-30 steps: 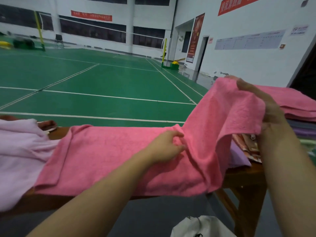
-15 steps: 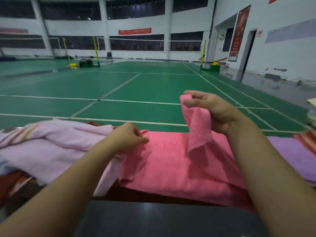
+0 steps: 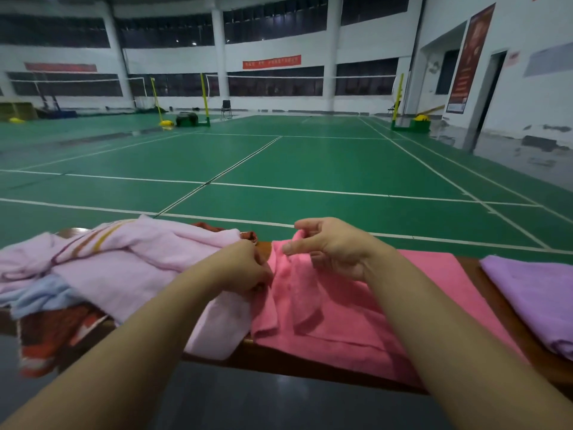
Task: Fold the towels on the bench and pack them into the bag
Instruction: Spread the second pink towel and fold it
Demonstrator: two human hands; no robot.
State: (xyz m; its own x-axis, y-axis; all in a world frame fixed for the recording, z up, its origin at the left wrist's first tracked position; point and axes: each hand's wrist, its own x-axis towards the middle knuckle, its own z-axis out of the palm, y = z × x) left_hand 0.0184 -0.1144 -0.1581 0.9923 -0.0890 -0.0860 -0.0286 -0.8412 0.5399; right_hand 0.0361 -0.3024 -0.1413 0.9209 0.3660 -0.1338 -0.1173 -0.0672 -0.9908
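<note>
Red patterned cloth [image 3: 52, 338]: far left of the bench [image 3: 310, 369], hanging over its front edge.
Blue towel [image 3: 40, 297]: left part of the bench, under the pale pink pile.
Pale pink towel [image 3: 139, 268]: crumpled on the bench, left of centre; striped border on top.
Left hand [image 3: 240, 268]: above the bench centre; fingers curled, pinching the left edge of the pink towel [image 3: 335, 308].
Pink towel: flat on the bench, centre to right, left end folded over.
Right hand [image 3: 333, 246]: above the pink towel; fingers loosely curled, thumb on a raised fold; hold unclear.
Purple towel [image 3: 533, 299]: right end of the bench, apart from the pink towel.
</note>
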